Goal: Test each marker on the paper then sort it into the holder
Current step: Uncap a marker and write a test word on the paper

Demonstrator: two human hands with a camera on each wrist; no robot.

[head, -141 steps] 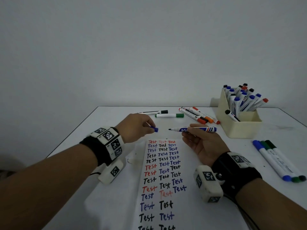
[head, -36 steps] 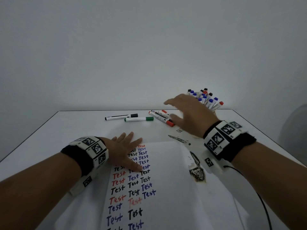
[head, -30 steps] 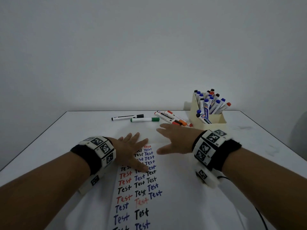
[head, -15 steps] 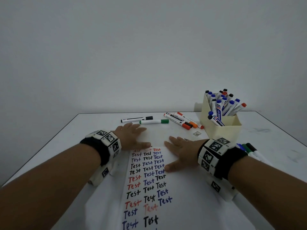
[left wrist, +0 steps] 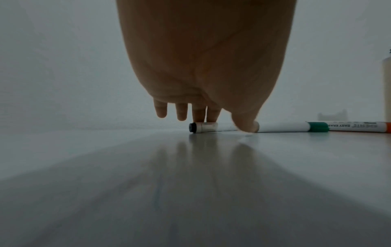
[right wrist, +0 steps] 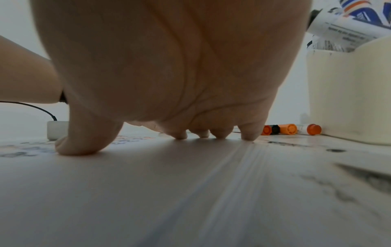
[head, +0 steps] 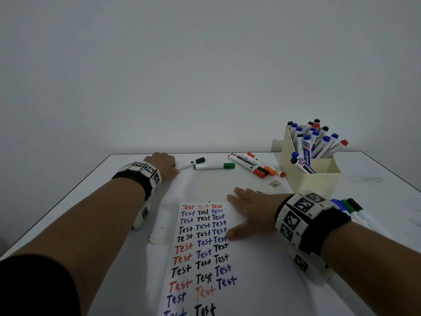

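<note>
Two fingertips [left wrist: 200,115] and thumb of left hand [head: 163,164] pinching black-capped marker [head: 193,163] on table [head: 376,169].

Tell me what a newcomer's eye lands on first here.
The paper in the middle, filled with rows of "Test" in red, blue and black, with the right hand flat on it. Far right, the cream holder is crammed with markers. The left hand reaches the black-capped marker.

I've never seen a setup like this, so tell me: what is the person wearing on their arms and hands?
Both hands are bare. Each wrist carries a black band ringed with white blocks printed with black-and-white square codes. A white camera pod hangs under each wrist, also coded. A thin black cable runs from the left one. A dark sleeve shows on the left upper arm.
</note>
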